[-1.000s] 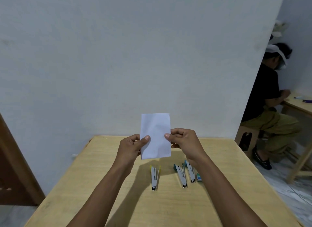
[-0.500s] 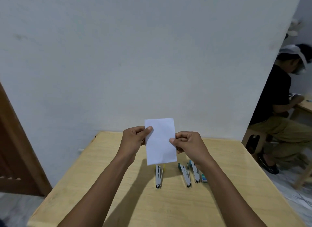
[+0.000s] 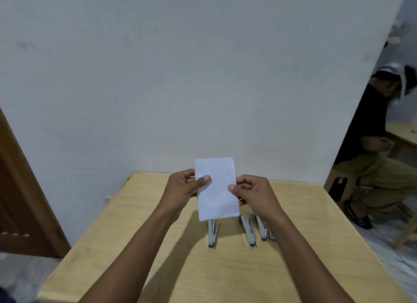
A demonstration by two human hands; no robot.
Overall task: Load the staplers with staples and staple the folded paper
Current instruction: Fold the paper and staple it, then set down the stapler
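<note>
Above the table (image 3: 158, 246) you hold the paper (image 3: 216, 190) up in the air with both hands. Your left hand (image 3: 182, 190) pinches its left edge, thumb on the front and fingers behind. Your right hand (image 3: 255, 194) pinches its right edge the same way. The paper stands tall and looks flat and folded.

Under it, three staplers lie on the table, all opened up. The yellow stapler (image 3: 212, 232) is just below the paper. The green stapler (image 3: 248, 231) is next to it, and the third stapler (image 3: 261, 230) is close by your right wrist. A small box (image 3: 272, 236) sits just beside that one; it may hold the staples, but I cannot tell.

I think the staplers need filling first. So put the paper down flat, off to one side, where it will not cover them. Keep the fold tidy as you let go. Then pick one stapler and slide the staples in straight, so they do not jam.
</note>
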